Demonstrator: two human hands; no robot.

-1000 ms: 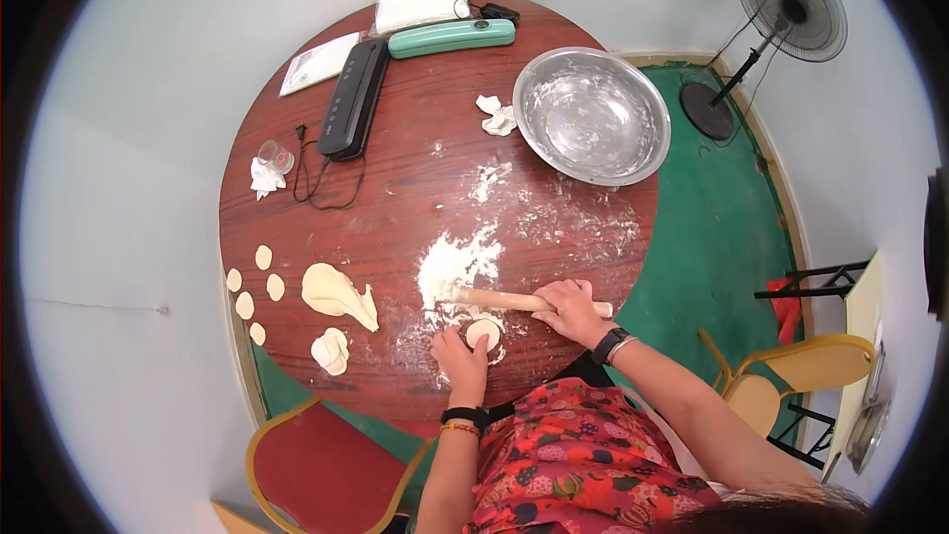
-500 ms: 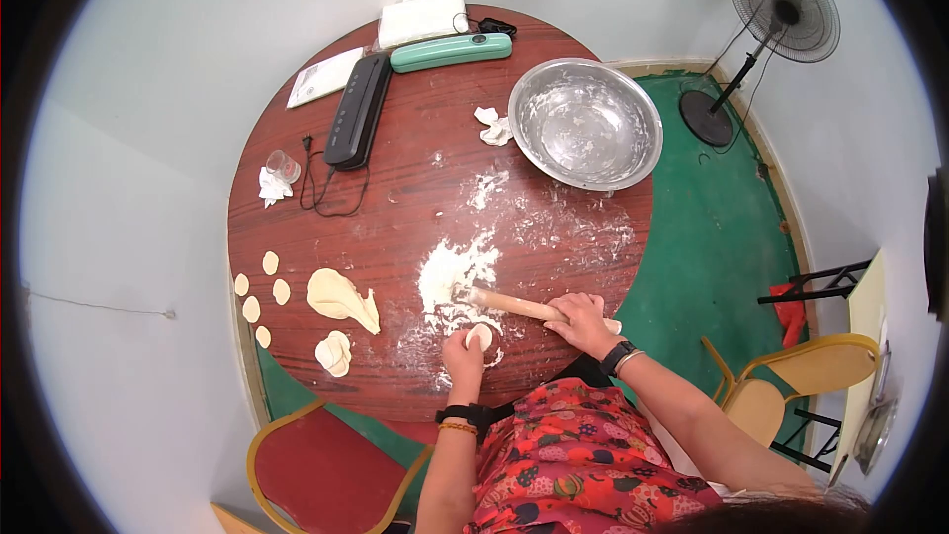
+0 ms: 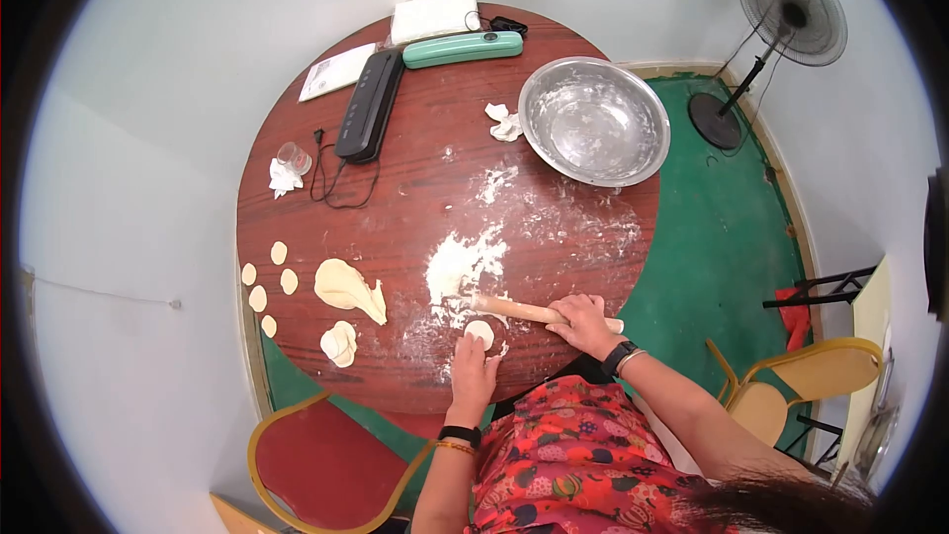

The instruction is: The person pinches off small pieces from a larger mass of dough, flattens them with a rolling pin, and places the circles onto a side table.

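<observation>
My right hand [image 3: 585, 324] is wrapped round one end of a wooden rolling pin [image 3: 514, 310], which lies on the table at a slight slant. Just below the pin's far part sits a small round dough wrapper [image 3: 479, 334]. My left hand [image 3: 474, 372] rests at its lower edge, fingers stretched out and apart, fingertips at or touching it. Loose white flour [image 3: 463, 265] is spread beyond the pin. To the left are a large lump of dough [image 3: 341, 285] and a stack of wrappers [image 3: 339, 344]. Several single dough rounds [image 3: 289, 282] lie near the left edge.
A steel basin [image 3: 593, 124] stands at the back right of the round table [image 3: 395, 227]. A black sealer-like device [image 3: 369, 104], a green one [image 3: 463, 49] and a glass [image 3: 294, 157] are farther back. Chairs [image 3: 321, 470] stand near the table; a floor fan [image 3: 791, 15] is at right.
My left hand has let go of the wrapper's edge and its fingers have opened out; the wrapper now lies flat. The right hand stays on the pin. The view has shifted slightly.
</observation>
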